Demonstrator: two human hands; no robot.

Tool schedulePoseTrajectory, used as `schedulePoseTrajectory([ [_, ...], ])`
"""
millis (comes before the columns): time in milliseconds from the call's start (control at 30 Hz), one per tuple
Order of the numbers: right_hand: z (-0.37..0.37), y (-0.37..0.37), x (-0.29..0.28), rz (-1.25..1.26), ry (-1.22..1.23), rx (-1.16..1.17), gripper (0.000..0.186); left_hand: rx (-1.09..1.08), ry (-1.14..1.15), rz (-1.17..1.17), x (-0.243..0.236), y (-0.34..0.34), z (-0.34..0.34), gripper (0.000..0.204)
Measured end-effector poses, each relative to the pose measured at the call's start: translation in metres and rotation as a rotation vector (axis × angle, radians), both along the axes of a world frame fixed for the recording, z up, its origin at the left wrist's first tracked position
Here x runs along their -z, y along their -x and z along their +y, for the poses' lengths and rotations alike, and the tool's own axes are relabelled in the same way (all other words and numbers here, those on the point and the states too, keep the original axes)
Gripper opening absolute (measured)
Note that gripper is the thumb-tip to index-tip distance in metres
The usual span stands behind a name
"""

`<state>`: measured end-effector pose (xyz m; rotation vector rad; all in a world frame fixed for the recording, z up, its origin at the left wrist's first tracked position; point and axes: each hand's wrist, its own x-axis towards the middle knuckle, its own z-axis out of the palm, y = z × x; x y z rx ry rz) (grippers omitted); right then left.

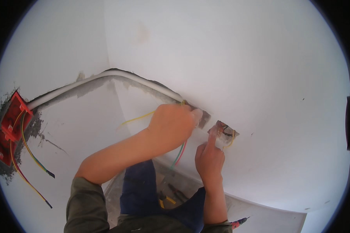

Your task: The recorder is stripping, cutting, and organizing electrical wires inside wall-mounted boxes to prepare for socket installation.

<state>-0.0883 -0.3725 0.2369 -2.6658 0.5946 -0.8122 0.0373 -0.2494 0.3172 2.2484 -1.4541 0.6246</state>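
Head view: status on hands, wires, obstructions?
Left hand curled at wall opening by white conduit, grip hidden. Right hand, index finger out, at neighbouring opening. Red and green wires hanging below left hand. Left hand partly blocks view there.

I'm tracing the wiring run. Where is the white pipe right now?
In the head view, the white pipe bends across the wall corner, from the upper red box at left to just above the left hand.

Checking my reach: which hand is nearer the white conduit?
Left. The left hand is just below the white conduit's right end; the right hand is farther right and lower.
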Motion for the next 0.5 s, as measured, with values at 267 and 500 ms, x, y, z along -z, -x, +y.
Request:
schedulePoseTrajectory([
  [267,-0.001,-0.002,0.010,-0.105,-0.087,0.004,0.075,0.002,0.061,-0.137,0.007,-0.002,-0.005,0.027],
  [500,0.002,0.003,-0.001,-0.004,-0.080,0.035,0.076,-0.066,0.043,-0.292,0.018,0.004,-0.011,0.030],
])
